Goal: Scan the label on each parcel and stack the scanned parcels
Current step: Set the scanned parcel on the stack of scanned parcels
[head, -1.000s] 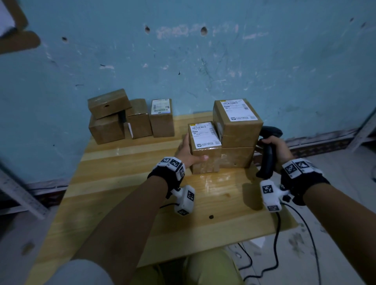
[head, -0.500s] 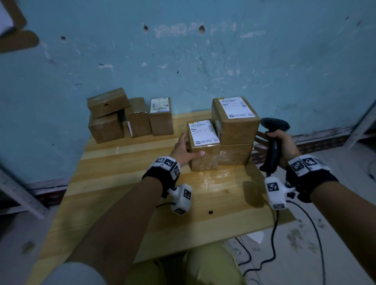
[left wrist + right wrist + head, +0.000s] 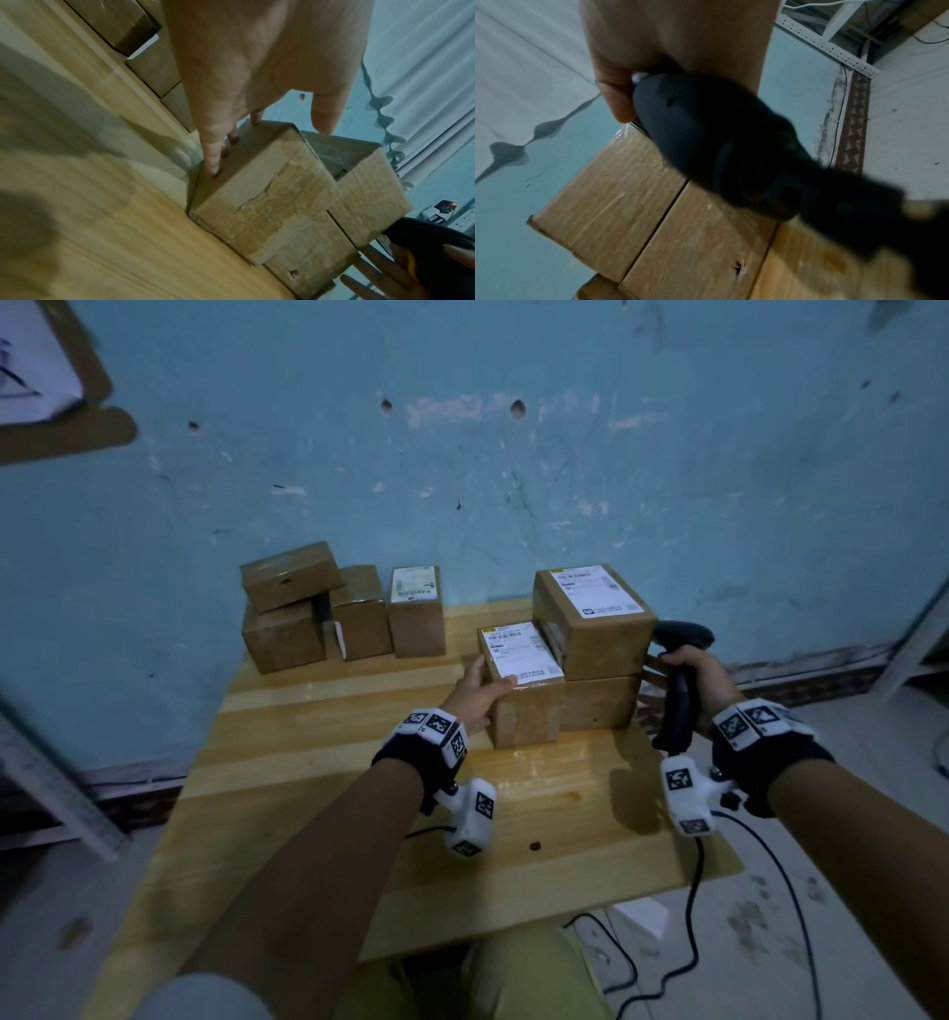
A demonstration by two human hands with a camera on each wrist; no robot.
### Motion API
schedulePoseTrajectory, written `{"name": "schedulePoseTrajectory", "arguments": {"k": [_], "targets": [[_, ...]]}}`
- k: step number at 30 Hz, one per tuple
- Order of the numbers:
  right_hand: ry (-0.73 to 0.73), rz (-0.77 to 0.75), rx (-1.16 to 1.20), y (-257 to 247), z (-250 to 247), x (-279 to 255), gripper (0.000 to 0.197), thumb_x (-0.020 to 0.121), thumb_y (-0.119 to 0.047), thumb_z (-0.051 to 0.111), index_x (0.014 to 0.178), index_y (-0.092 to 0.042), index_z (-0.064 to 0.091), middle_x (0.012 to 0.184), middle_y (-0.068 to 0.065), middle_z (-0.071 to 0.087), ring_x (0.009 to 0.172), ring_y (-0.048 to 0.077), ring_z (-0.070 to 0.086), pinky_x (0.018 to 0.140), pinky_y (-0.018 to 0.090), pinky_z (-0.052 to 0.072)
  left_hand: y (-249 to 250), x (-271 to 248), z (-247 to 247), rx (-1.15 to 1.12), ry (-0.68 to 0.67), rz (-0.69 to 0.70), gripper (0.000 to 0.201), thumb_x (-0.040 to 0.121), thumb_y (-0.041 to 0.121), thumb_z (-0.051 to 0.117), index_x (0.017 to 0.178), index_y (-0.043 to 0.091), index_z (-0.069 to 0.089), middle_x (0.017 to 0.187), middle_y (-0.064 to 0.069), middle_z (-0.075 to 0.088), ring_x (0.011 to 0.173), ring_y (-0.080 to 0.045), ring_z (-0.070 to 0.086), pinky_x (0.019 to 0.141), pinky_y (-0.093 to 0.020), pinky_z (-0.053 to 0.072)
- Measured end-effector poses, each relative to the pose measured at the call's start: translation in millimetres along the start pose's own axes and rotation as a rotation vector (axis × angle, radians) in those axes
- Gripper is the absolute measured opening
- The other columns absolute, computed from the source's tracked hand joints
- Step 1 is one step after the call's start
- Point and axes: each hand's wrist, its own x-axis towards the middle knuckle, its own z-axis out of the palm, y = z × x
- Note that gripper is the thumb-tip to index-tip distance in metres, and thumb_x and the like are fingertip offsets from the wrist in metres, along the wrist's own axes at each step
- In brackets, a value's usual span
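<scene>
On the wooden table a small brown parcel with a white label on top stands against a two-parcel stack. My left hand grips it, fingers on its left side and thumb on the top front edge. The stack's upper parcel bears a label; the lower parcel has a small hole in its front. To the right of the stack my right hand holds a black barcode scanner upright by its handle.
Several more brown parcels stand at the table's back left against the blue wall, one with its label up. The scanner's cable hangs off the right front edge to the floor. Metal shelving stands at the far right.
Almost nothing differs. My right hand with the scanner has drifted slightly beside the stack. My left hand keeps its hold on the small parcel, which stays in place.
</scene>
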Motion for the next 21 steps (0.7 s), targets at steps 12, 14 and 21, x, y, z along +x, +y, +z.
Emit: {"name": "schedulePoseTrajectory", "arguments": {"k": [12,14,21], "targets": [[0.146,-0.159,0.021,-1,9,-11,0.039,0.059,-0.027,0.051,0.094,-0.013,0.06,0.101,0.0,0.056,0.084,0.016,0.049,0.064,0.029,0.04,3,-13,-3,-0.013,-0.025,-0.073,0.072,0.095,0.025,0.049,0.15,0.027,0.003,0.155,-0.006,0.026,0.137,-0.029,0.035,0.115,-0.051,0.025],[0.188,-0.267,0.007,-2,14,-18,0.045,0.057,-0.023,0.051,0.099,-0.006,0.056,0.085,0.001,0.055,0.074,0.01,0.048,0.061,0.021,0.037,7,-22,-3,0.009,0.001,-0.041,0.065,0.097,0.02,0.045,0.151,0.019,0.007,0.153,-0.008,0.029,0.135,-0.029,0.037,0.112,-0.042,0.03],[0.288,-0.464,-0.009,-3,28,-49,0.017,0.073,-0.008,0.057,0.079,-0.023,0.052,0.074,-0.002,0.05,0.069,0.01,0.046,0.062,0.022,0.035,4,-38,-16,0.155,0.038,0.022,0.066,0.097,0.033,0.045,0.151,0.018,0.011,0.158,-0.006,0.013,0.143,-0.028,0.022,0.112,-0.042,0.027]]}}
